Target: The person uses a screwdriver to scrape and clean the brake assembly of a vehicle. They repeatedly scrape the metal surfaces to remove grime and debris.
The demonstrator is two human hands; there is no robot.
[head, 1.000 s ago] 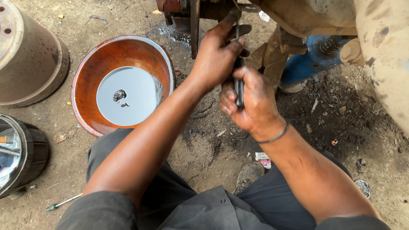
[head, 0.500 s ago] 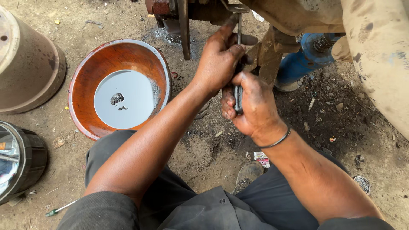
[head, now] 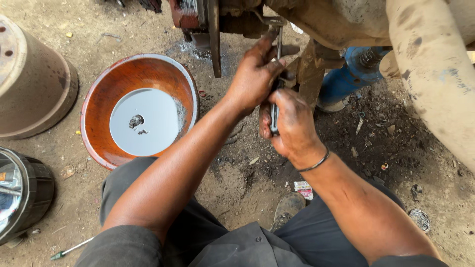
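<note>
Head view: the right hand point(head: 292, 126) is closed around the dark handle of a slim metal tool point(head: 275, 84) that runs up to the rusty brake assembly point(head: 213, 20). The left hand point(head: 255, 74), just above, pinches the tool's shaft. An orange bowl point(head: 99, 99) of grey liquid sits on the ground well left of both.

basin point(head: 96, 99) left of both hands, drum point(head: 34, 84) further left, wrench point(head: 275, 94) in right hand point(head: 292, 126), left hand point(head: 255, 76) just above
</note>
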